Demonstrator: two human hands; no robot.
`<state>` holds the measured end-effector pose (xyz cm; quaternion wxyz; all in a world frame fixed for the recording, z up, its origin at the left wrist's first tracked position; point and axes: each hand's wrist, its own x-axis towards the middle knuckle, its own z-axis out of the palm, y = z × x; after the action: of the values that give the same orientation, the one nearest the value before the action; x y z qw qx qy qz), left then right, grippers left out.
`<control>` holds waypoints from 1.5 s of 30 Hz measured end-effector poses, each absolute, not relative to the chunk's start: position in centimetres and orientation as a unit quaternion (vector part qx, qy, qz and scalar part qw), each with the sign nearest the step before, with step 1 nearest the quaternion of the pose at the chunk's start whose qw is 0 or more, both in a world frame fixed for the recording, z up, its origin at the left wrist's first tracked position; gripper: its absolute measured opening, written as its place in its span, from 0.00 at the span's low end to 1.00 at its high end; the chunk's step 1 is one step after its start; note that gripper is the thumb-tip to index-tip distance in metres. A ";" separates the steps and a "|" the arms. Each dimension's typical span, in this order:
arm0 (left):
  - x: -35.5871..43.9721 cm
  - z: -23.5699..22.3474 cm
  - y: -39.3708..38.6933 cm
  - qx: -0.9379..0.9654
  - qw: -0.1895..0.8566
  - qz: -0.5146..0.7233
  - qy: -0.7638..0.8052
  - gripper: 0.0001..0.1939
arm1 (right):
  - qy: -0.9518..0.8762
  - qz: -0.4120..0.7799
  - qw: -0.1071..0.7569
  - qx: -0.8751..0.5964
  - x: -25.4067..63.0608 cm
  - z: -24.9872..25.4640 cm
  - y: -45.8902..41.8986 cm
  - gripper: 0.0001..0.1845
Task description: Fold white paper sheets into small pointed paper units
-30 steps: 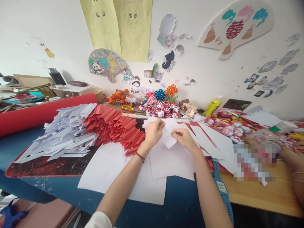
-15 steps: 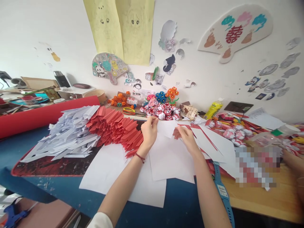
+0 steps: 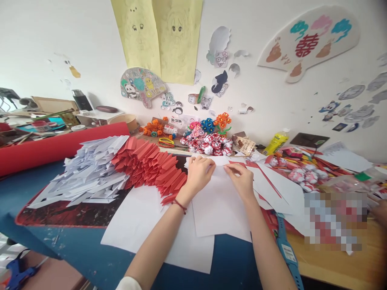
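My left hand (image 3: 200, 174) and my right hand (image 3: 242, 177) are raised close together over white paper sheets (image 3: 220, 213), thumbs and fingertips pinched. Between the fingertips is a small piece of white paper (image 3: 219, 168), whose edges blend into the white sheets behind. Beside my left wrist, folded red paper pieces (image 3: 148, 165) are stacked in a long curved row. Folded white paper pieces (image 3: 90, 169) lie in a heap farther left. To the right of my right hand are more white sheets (image 3: 272, 187) with red strips among them.
A red roll (image 3: 60, 147) lies at the left behind the heap. Red-and-white paper flowers (image 3: 208, 144) and a yellow bottle (image 3: 276, 141) stand along the wall. A blue strap (image 3: 288, 249) lies near my right forearm. Another person's hand (image 3: 380, 211) shows at the right edge.
My left hand has moved right and turned inward, bringing its fingertips to the small white paper in my right hand. The view has shifted slightly, and the other person's hand shows less.
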<state>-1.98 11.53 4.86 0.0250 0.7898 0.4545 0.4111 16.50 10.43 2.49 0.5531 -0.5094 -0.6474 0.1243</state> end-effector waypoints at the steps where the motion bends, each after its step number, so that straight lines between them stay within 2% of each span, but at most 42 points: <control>1: -1.9 4.9 11.4 0.797 0.016 0.405 0.449 0.09 | -0.653 0.110 0.556 -0.502 16.4 2.6 10.3 0.12; 6: -1.7 4.7 11.1 0.822 -0.040 0.374 0.428 0.10 | -0.671 0.028 0.567 -0.477 16.1 2.8 9.5 0.07; 10: -1.8 4.7 11.1 0.825 -0.072 0.364 0.426 0.11 | -0.675 -0.024 0.565 -0.474 16.1 2.7 9.3 0.08; 26: -2.3 4.6 11.8 0.810 -0.111 0.360 0.450 0.10 | -0.627 -0.065 0.591 -0.504 16.9 2.9 9.1 0.10; 31: -3.5 4.8 12.7 0.761 -0.132 0.376 0.512 0.09 | -0.499 -0.094 0.676 -0.534 18.7 2.7 9.3 0.11; 33: -3.5 5.1 12.8 0.734 -0.121 0.398 0.537 0.09 | -0.472 -0.087 0.685 -0.548 19.0 2.5 9.5 0.13; 38: -2.3 5.6 12.3 0.748 -0.086 0.423 0.505 0.09 | -0.581 -0.004 0.609 -0.540 18.0 2.4 9.9 0.13; 45: -1.0 4.9 11.4 0.823 -0.085 0.357 0.434 0.10 | -0.636 0.048 0.576 -0.511 17.3 2.6 9.5 0.13</control>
<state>-1.02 11.37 4.92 -0.0848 0.8225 0.4341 0.3575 17.32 9.54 2.64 0.5764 -0.5109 -0.6360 0.0478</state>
